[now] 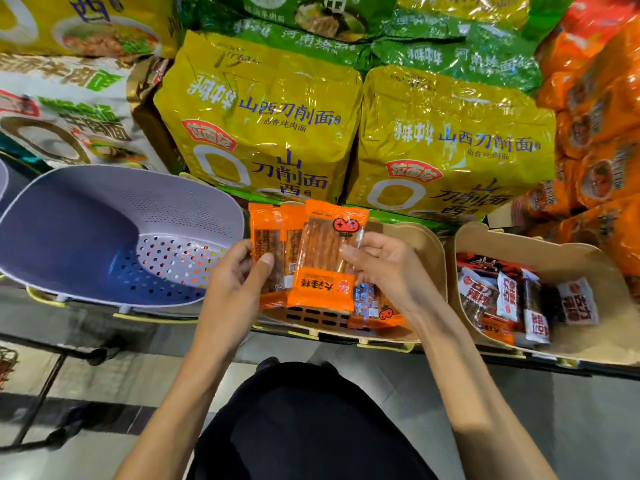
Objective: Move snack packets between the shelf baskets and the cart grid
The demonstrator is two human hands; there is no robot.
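shop | stacked noodle packs [263, 126] | shelf baskets [540, 244] of snacks

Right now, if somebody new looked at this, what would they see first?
First, the fan of orange snack packets in the middle, held by the left hand and the right hand. Behind them stand two big shiny yellow bags, and on the left sits a purple basket dotted with little holes.
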